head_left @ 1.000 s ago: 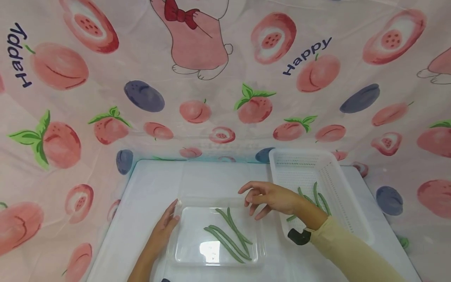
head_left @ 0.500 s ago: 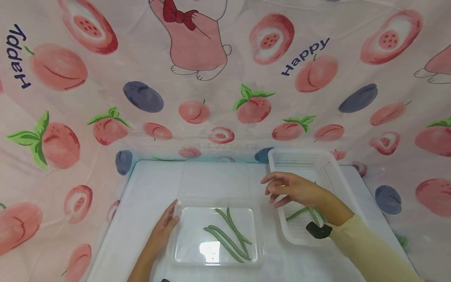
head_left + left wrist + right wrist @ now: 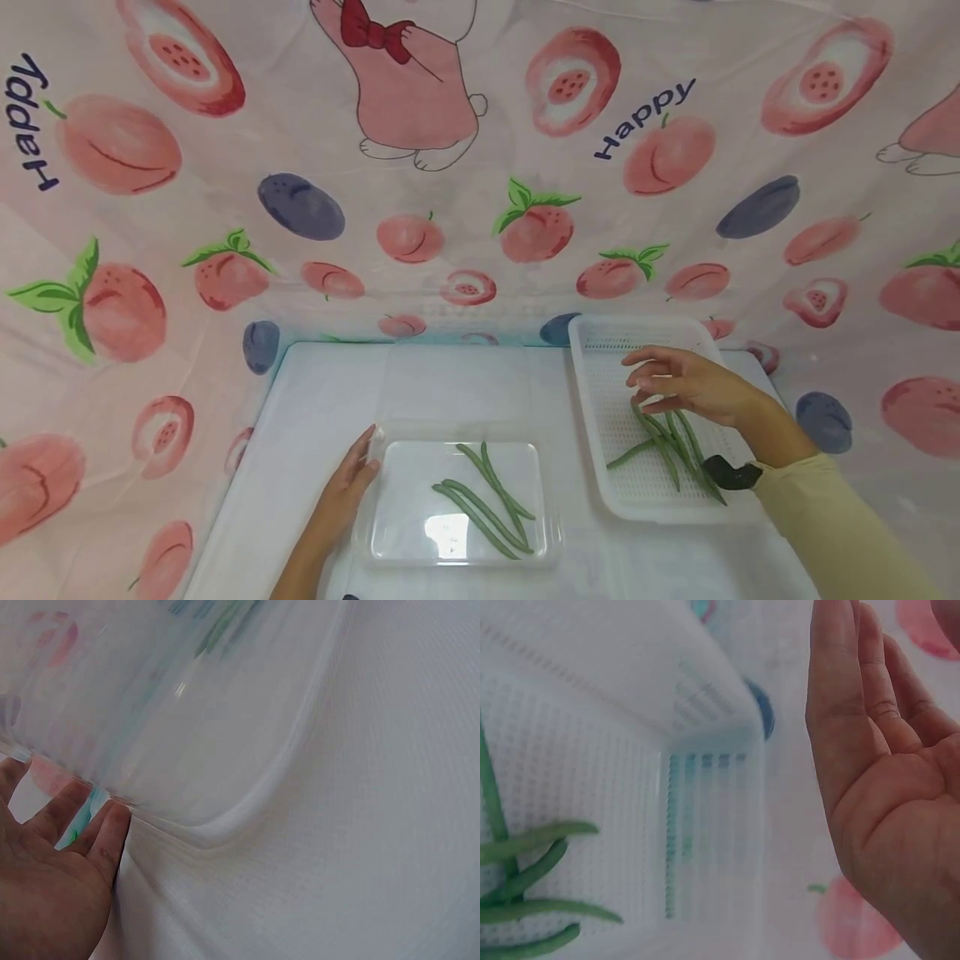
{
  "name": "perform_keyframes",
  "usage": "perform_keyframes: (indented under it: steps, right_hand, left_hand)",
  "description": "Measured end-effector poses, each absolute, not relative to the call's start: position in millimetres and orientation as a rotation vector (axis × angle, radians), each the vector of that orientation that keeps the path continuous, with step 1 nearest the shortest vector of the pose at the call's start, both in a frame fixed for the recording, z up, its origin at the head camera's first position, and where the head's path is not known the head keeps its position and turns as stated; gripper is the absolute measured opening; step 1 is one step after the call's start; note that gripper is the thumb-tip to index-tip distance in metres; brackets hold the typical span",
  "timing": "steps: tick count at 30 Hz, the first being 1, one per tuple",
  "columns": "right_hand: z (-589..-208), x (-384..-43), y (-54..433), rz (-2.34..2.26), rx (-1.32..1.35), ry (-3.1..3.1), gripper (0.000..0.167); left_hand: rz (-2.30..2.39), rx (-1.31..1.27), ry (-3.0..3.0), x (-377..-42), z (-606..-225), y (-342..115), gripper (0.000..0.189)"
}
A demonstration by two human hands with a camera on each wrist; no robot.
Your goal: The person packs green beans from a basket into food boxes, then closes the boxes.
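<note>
A clear plastic box stands on the table with several green beans lying in it. My left hand is at its left side, and in the left wrist view the fingertips touch the box's edge with the fingers fairly straight. To the right is a white perforated basket, holding more green beans crossed over each other. My right hand hovers above those beans, fingers loosely bent and holding nothing. In the right wrist view its palm appears beside the basket wall, apart from the beans.
Both containers share a white-covered table. A fruit-patterned cloth hangs behind the table and along both sides. A dark wrist strap piece shows by the right sleeve.
My right hand has moved right, from beside the clear box to above the white basket, staying empty. The left hand, the box and its beans have kept their places.
</note>
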State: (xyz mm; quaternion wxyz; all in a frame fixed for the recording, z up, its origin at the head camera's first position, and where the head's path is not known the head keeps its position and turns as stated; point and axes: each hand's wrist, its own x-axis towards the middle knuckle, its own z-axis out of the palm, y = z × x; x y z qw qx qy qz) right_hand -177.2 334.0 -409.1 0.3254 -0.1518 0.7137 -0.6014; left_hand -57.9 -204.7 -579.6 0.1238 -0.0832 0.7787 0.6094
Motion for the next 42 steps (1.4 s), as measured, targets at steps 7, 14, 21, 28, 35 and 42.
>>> perform_keyframes:
  steps: [7,14,21,28,35,42]
  right_hand:
    - [-431,-177,359,-1.563,-0.232,1.930,0.028]
    - [-454,-179,376,-1.491,-0.092,2.012,0.037]
    - [-477,-180,385,-1.440,-0.012,2.024,0.054]
    - [-493,-182,390,-1.440,-0.009,1.989,0.057]
    - [-506,-182,392,-1.402,0.019,2.011,0.056]
    - [-515,-183,388,-1.275,0.089,2.097,0.059]
  left_hand:
    - [1.774,-0.261,2.258,-57,-580,-205,0.055]
    - [1.765,-0.276,2.245,-57,-582,-205,0.058]
    - [1.772,-0.279,2.232,-57,-581,-204,0.058]
    - [1.785,-0.278,2.218,-58,-579,-203,0.058]
    - [1.776,-0.300,2.213,-57,-577,-201,0.057]
    - [1.768,-0.295,2.228,-57,-575,-202,0.057]
